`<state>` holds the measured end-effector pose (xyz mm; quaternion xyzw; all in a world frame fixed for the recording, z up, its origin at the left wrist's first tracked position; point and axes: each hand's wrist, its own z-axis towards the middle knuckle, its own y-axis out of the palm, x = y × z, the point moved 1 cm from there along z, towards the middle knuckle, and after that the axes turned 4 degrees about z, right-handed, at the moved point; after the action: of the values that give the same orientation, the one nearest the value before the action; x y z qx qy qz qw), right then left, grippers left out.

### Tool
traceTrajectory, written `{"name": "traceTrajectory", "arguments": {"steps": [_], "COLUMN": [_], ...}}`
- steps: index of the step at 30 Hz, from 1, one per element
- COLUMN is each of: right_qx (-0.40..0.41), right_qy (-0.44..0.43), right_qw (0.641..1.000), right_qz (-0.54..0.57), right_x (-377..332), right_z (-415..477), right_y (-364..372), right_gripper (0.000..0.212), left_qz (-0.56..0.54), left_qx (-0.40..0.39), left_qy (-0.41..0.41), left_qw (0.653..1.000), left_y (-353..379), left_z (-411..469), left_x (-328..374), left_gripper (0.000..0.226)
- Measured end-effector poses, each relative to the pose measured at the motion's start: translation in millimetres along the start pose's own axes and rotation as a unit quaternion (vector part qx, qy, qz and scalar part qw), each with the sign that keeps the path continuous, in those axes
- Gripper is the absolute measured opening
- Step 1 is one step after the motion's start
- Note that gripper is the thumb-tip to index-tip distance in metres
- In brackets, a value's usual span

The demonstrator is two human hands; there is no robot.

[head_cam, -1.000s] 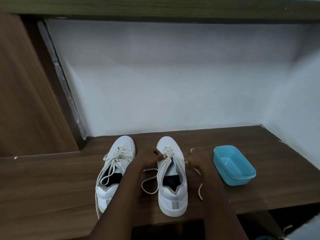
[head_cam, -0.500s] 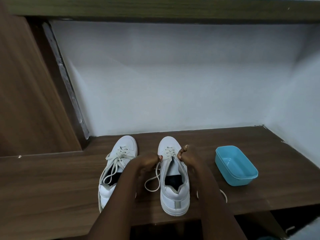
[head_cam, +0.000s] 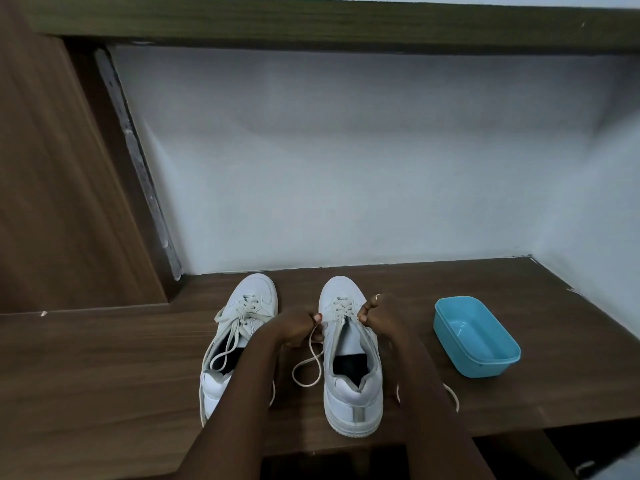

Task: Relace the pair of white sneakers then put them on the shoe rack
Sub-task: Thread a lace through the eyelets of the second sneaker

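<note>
Two sneakers, head view: a pair of white low-top leather shoes stands side by side on the brown wood-grain bench (head_cam: pixel 104 368), toes toward the pale back wall (head_cam: pixel 346 168) and heels toward the person.
Laced sneaker (head_cam: pixel 239 337): it stands on the person's left, with its lace crossed up the eyelets and loose ends trailing over the opening. The left forearm passes over its heel.
Half-laced sneaker (head_cam: pixel 353 396): it stands between the two hands. Crossings show only near the toe, and the tongue lies bare below them.
Left hand (head_cam: pixel 296 327): the fingers are curled and pinch the cream flat lace (head_cam: pixel 310 368) at the left eyelet row. A slack loop of lace lies on the bench between the shoes.
Right hand (head_cam: pixel 381 318): the fingers are curled, and thumb and forefinger seem to pinch the lace at the right eyelet row. The other tail lies beside the right forearm.
Key relation: this shoe's long axis runs straight away from the person. The hands flank it, one at each eyelet row, equally near. The next crossing probably carries each end across the tongue, back toward the heel.
Light-blue rectangular plastic tub (head_cam: pixel 476 336): it sits well apart, to the right.
Shoe rack: I cannot tell which surface it is.
Progress: roughly halfway. One shoe looks laced, the other is barely begun.
</note>
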<state>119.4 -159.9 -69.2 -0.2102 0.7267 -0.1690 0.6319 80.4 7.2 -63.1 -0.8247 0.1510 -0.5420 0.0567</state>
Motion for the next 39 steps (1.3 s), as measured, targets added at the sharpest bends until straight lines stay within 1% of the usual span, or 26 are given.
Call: {"name": "traceTrajectory", "arguments": {"steps": [4, 6, 8, 10, 11, 14, 16, 19, 21, 22, 23, 24, 25, 26, 27, 28, 30, 31, 33, 36, 38, 39], "right_qx": [-0.045, -0.062, -0.057, -0.026, -0.001, 0.062, 0.112, 0.165, 0.166, 0.142, 0.097, 0.029, -0.046, -0.103, -0.129, -0.125, -0.084, -0.049, 0.005, 0.046, 0.062, 0.067], "right_qy": [-0.014, -0.020, -0.019, -0.020, -0.023, -0.044, -0.069, -0.123, -0.159, -0.177, -0.192, -0.189, -0.179, -0.174, -0.182, -0.195, -0.199, -0.203, -0.213, -0.219, -0.220, -0.219], "right_qw": [0.998, 0.996, 0.996, 0.997, 0.995, 0.991, 0.981, 0.954, 0.948, 0.953, 0.964, 0.977, 0.982, 0.979, 0.974, 0.972, 0.974, 0.976, 0.976, 0.969, 0.962, 0.959], "right_qz": [-0.029, -0.063, -0.065, -0.076, -0.097, -0.108, -0.146, -0.217, -0.222, -0.199, -0.157, -0.098, -0.039, 0.003, 0.029, 0.047, 0.064, 0.057, 0.046, 0.107, 0.147, 0.168], "right_x": [-0.4, -0.2, 2.1, 2.9, 1.2, -7.2, -16.5, -26.3, -31.7, -32.7, -35.8, -39.7, -44.1, -47.1, -49.7, -51.5, -53.9, -56.1, -60.1, -69.4, -75.4, -77.2], "right_z": [-0.6, -1.6, -2.6, -4.1, -5.4, -5.2, -6.9, -11.7, -17.0, -16.6, -18.2, -20.6, -25.0, -27.6, -29.7, -30.4, -31.0, -31.2, -31.4, -36.4, -40.3, -41.3], "right_y": [-9.0, -14.9, -22.0, -29.2, -32.0, -34.7, -35.7, -35.3, -30.7, -27.1, -23.1, -17.9, -12.4, -6.2, -0.6, 3.6, 6.4, 4.8, -1.4, -9.0, -12.2, -13.3], "right_gripper": [0.033, 0.033, 0.037, 0.032, 0.028, 0.027, 0.017, 0.024, 0.026, 0.025, 0.025, 0.026, 0.026, 0.021, 0.014, 0.012, 0.003, 0.011, 0.014, 0.014, 0.015, 0.015], "left_qz": [0.024, 0.050, 0.042, 0.042, 0.057, 0.099, 0.088, 0.066, 0.053, 0.040, 0.023, 0.007, -0.005, -0.016, -0.027, -0.041, -0.058, -0.061, -0.056, -0.036, -0.027, -0.012], "left_qx": [-0.003, -0.008, -0.017, -0.027, -0.019, 0.023, 0.048, 0.091, 0.112, 0.118, 0.120, 0.119, 0.118, 0.117, 0.116, 0.116, 0.129, 0.133, 0.126, 0.073, 0.028, 0.021], "left_qy": [-0.004, -0.003, 0.005, 0.020, 0.029, 0.062, 0.085, 0.127, 0.151, 0.160, 0.166, 0.169, 0.173, 0.178, 0.184, 0.187, 0.189, 0.188, 0.173, 0.130, 0.144, 0.165], "left_qw": [1.000, 0.999, 0.999, 0.999, 0.998, 0.993, 0.991, 0.985, 0.981, 0.979, 0.979, 0.978, 0.978, 0.977, 0.976, 0.975, 0.972, 0.971, 0.975, 0.988, 0.989, 0.986], "left_y": [-0.1, 0.4, -0.5, -4.1, -7.0, -14.6, -17.1, -19.1, -20.5, -20.4, -19.8, -18.1, -16.2, -14.1, -12.7, -12.1, -15.4, -18.6, -23.9, -20.7, -13.6, -10.5], "left_z": [-5.1, -9.5, -13.4, -16.2, -15.5, -17.8, -19.4, -23.9, -25.1, -25.7, -26.1, -26.6, -27.0, -27.6, -28.8, -29.8, -31.7, -32.4, -34.4, -39.4, -40.8, -39.3], "left_x": [4.7, 8.1, 10.4, 12.0, 11.9, 15.0, 19.4, 26.6, 29.2, 30.7, 32.4, 34.3, 36.0, 38.3, 40.4, 41.9, 43.7, 44.3, 44.8, 44.5, 44.3, 43.5], "left_gripper": [0.032, 0.033, 0.034, 0.034, 0.032, 0.027, 0.026, 0.019, 0.014, 0.013, 0.012, 0.010, 0.009, 0.009, 0.010, 0.012, 0.014, 0.013, 0.012, 0.020, 0.020, 0.018]}}
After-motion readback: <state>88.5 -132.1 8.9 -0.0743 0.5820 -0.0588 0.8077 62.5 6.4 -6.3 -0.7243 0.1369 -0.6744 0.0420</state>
